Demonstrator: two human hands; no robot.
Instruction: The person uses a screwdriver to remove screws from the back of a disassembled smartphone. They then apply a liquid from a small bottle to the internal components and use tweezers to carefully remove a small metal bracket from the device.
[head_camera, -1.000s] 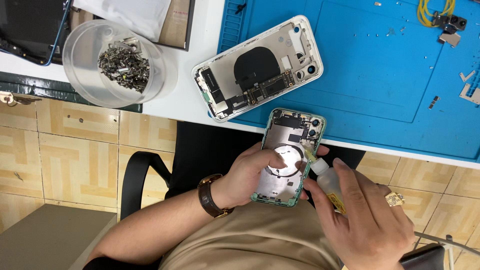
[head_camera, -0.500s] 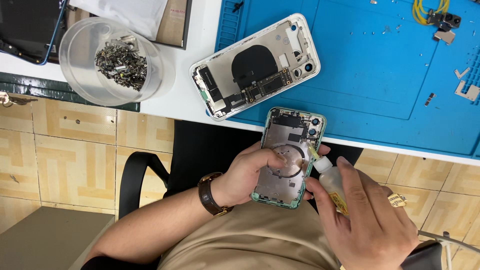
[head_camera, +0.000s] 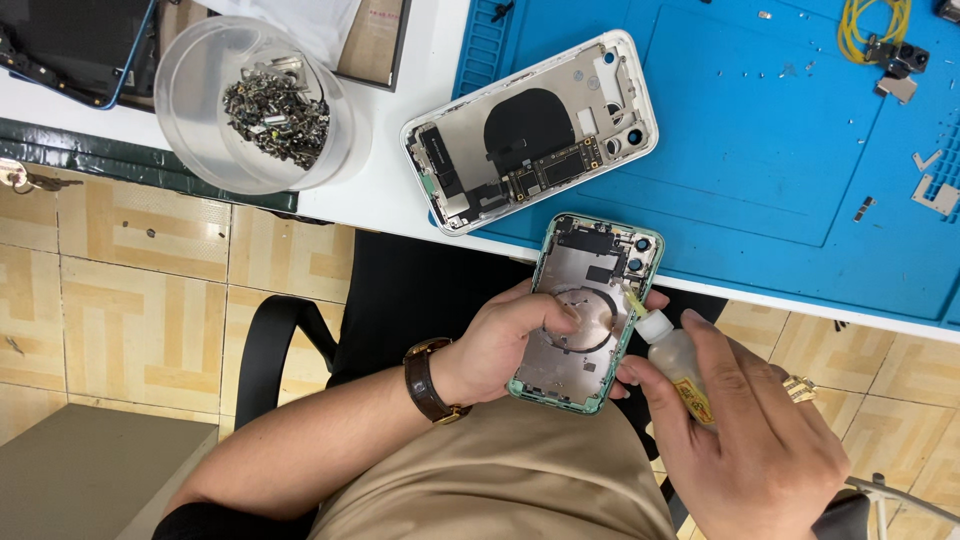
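1. Our left hand (head_camera: 500, 345) grips the green phone housing (head_camera: 590, 310) from its left edge, thumb pressed across the round coil area in its open back, fingers wrapped underneath. A brown-strapped watch (head_camera: 428, 380) sits on that wrist.
2. Our right hand (head_camera: 745, 435) is closed around a small clear squeeze bottle (head_camera: 678, 360), its nozzle tip touching the housing's right edge just below the camera cutouts.
3. Against the pictures from a second and half a second ago, hardly anything has shifted: both hands keep the same grip, and the bottle tip has stayed at the same spot on the right edge. We judge that the liquid is being applied at one point, not run along the frame.
4. The green housing is held in the air over our lap, near the edge of the bench and off the mat.
5. Farther away, on the blue work mat (head_camera: 760, 130), a white phone housing (head_camera: 530, 130) lies open and tilted, its board and dark round coil showing.
6. To the far left stands a clear plastic tub (head_camera: 190, 120) of small metal screws and brackets.
7. At the far right of the mat lie yellow cables (head_camera: 870, 25), a camera module and a few loose metal bits.
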